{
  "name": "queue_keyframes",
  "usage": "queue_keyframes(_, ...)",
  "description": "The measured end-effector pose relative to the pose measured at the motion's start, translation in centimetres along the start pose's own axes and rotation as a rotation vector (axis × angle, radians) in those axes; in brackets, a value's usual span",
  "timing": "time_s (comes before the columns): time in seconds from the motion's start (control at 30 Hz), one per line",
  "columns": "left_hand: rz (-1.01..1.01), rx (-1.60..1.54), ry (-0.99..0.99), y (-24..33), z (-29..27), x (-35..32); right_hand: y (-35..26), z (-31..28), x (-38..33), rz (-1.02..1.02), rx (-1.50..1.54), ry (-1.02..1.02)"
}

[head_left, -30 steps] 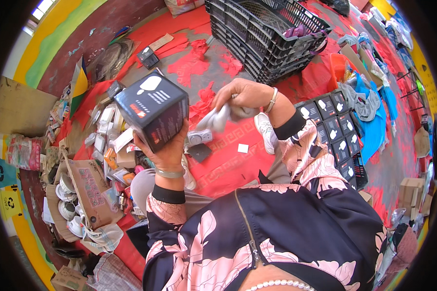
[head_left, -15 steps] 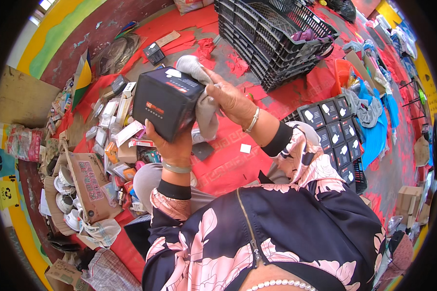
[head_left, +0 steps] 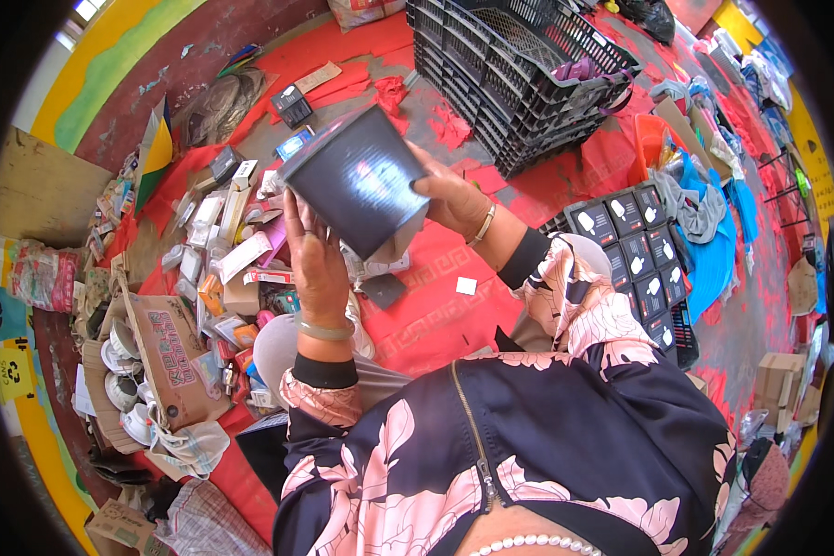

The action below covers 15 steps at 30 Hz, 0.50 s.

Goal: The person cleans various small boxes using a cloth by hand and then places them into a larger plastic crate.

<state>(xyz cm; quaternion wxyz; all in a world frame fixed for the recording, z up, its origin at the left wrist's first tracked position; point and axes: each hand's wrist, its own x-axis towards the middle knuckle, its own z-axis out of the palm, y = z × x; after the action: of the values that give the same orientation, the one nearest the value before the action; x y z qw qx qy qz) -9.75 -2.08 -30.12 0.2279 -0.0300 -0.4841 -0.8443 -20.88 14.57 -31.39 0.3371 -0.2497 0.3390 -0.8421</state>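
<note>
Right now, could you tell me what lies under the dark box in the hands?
Under the dark box show a red mat, a small white packet and a dark card. The box hides whatever lies directly below.

A floor-level packing and sorting workshop is being shown: small boxed goods are being heaped on red floor mats, beside stacked black plastic crates and cardboard cartons.

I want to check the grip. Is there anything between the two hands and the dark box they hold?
Nothing visible. The left hand lies directly on the near side of the dark box, and the right hand presses its right side. No wrapping shows between fingers and box.
</note>
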Motion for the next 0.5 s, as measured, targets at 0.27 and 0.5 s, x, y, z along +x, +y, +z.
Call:
queue_keyframes(0.27, -0.121, -0.155, 0.496, -0.5, -4.2, 1.5, -0.7, -1.4, -0.3, -0.035, 0.35, 0.249)
queue_keyframes(0.5, -0.183, -0.103, 0.079, 0.7, -1.7, 0.7, -2.9, -0.5, -0.5, -0.287, -0.218, 0.333)
